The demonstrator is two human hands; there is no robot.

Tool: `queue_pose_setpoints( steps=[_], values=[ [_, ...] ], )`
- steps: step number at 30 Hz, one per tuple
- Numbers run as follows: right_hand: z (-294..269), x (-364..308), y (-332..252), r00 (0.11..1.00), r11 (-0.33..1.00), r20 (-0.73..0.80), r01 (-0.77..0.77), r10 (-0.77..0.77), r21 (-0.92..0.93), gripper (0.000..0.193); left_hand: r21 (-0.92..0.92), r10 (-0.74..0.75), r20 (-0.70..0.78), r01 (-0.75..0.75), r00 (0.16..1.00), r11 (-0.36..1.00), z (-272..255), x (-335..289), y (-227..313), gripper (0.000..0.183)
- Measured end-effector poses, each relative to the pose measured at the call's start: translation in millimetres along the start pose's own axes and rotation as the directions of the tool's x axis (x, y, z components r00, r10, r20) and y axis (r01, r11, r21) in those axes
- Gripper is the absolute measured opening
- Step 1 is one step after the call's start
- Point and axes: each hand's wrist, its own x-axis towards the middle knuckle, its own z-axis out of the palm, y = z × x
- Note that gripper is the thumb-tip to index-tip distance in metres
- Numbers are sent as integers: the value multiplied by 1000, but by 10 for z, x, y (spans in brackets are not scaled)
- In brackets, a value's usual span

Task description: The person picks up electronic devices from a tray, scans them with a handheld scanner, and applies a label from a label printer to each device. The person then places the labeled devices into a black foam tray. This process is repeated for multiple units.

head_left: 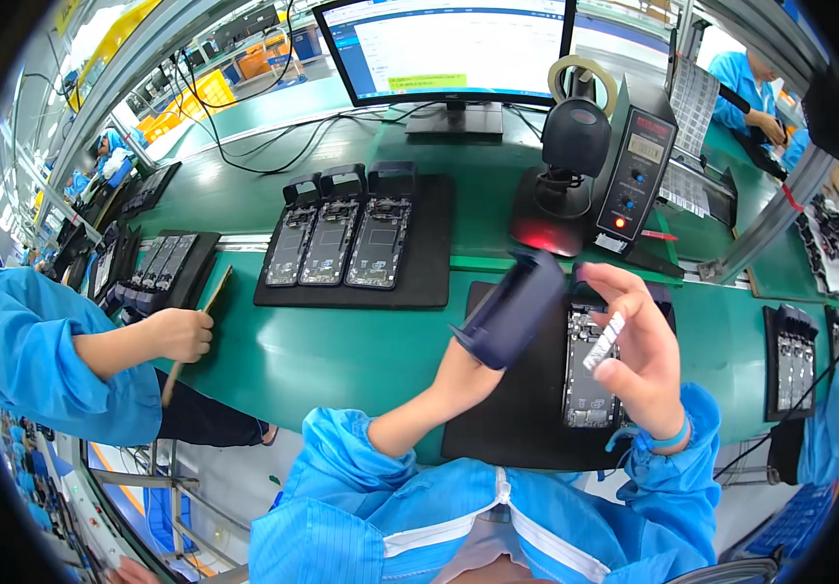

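Head view: I see the left hand [466, 381] gripping a blurred dark cover [522, 310] that hides its fingers. The right hand [649, 362] pinches a white strip [604, 341] above the opened phone [585, 394], partly covered, on the black mat [502, 419].

A green bench [283, 360] is stretching from left to right. Near the middle, a black mat [478, 419] is lying on it, bearing an opened phone [585, 394]. Farther left, a second dark mat [427, 243] is holding three opened phones [326, 243]. Toward the far side, a monitor stand [453, 121] is resting on the green surface, with black cables [273, 161] trailing to its left; right of it, a scanner stand [541, 232] and a dark control box [636, 175] are standing.
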Motion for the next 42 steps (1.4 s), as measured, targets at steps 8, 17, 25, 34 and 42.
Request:
queue_pose_setpoints(
  steps=[8,17,25,34,42],
  values=[
    [346,57,106,994,992,-31,103,-105,-72,30,-144,-45,124,63,991,988,-13,-6,27,43],
    [497,98,82,982,941,-101,119,-158,-317,46,-192,-28,44,36,999,981,3,-122,-194,44],
    [371,89,98,989,988,-145,-6,-17,-155,56,-94,-166,24,168,986,981,-52,-164,-146,34],
    [-1208,83,490,720,962,-670,-272,179,-36,22,-329,-440,179,475,880,816,35,-317,-313,72],
    [-2123,280,887,583,869,-735,-494,347,19,39,748,-69,-14,56,998,661,152,-180,-120,86]
  ],
)
